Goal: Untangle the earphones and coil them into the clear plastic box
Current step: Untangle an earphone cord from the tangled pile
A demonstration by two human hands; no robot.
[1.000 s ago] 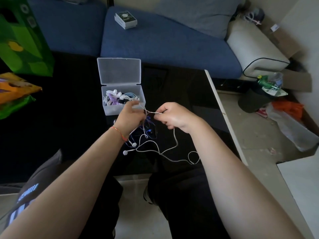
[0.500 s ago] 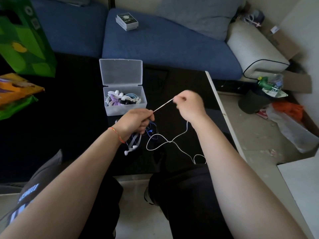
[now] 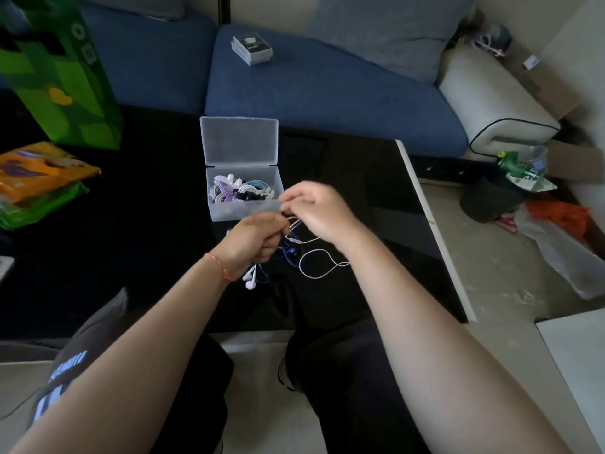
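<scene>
My left hand (image 3: 253, 237) grips the white earphones (image 3: 314, 265) just in front of the clear plastic box (image 3: 244, 209); the two earbuds dangle below its wrist. My right hand (image 3: 319, 213) pinches the same white cable close beside the left fingers. A slack loop of cable lies on the black table (image 3: 131, 224) under my right wrist. A blue earphone lies on the table between and below the hands. The box stands open, its lid tipped back, with several coiled earphones in purple, blue, white and black inside.
A green bag (image 3: 65, 83) and an orange packet (image 3: 39, 172) sit at the table's left. A blue sofa (image 3: 327, 86) with a small white box (image 3: 251, 49) runs behind. The table's right edge drops to a floor with rubbish. My knees are below the front edge.
My right hand, which had drawn the cable out taut up and to the right, has come back down next to the left hand. The slack loop on the table has shortened.
</scene>
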